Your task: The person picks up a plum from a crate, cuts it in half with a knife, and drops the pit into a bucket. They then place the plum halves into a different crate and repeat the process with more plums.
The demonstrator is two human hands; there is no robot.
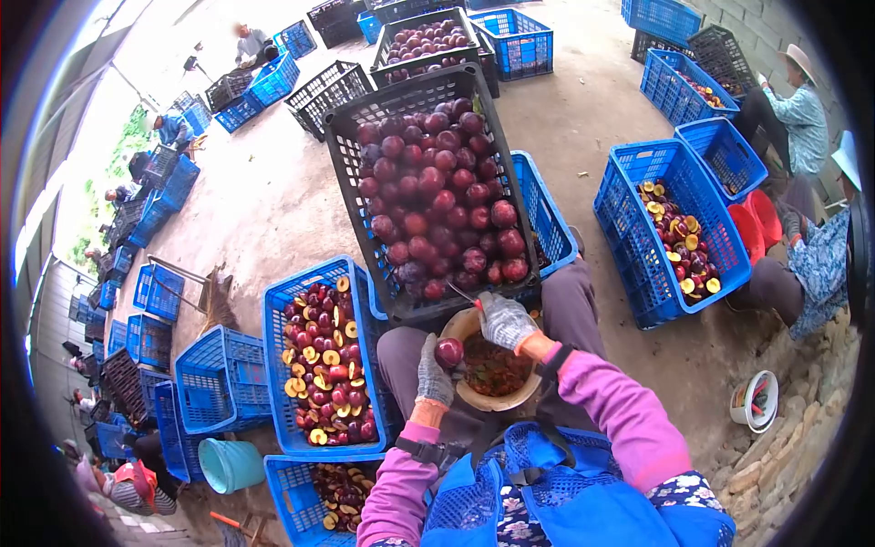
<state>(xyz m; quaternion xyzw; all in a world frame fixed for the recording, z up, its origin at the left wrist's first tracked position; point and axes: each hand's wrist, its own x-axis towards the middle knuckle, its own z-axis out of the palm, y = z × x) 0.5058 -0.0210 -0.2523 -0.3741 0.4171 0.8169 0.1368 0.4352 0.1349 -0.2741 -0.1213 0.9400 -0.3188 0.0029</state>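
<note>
now the gloved left hand [435, 372] grips a dark plum [448, 352] over the bowl [493, 403] of pits on the lap; the right hand [504, 321] is clenched on a small knife [462, 293], just below the black crate [339, 146] of plums.

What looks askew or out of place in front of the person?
The black crate of whole plums is askew: it sits tilted toward the person, partly over a blue crate, its near edge by the bowl on the lap. No plums seem spilled; nothing else stands out.
</note>
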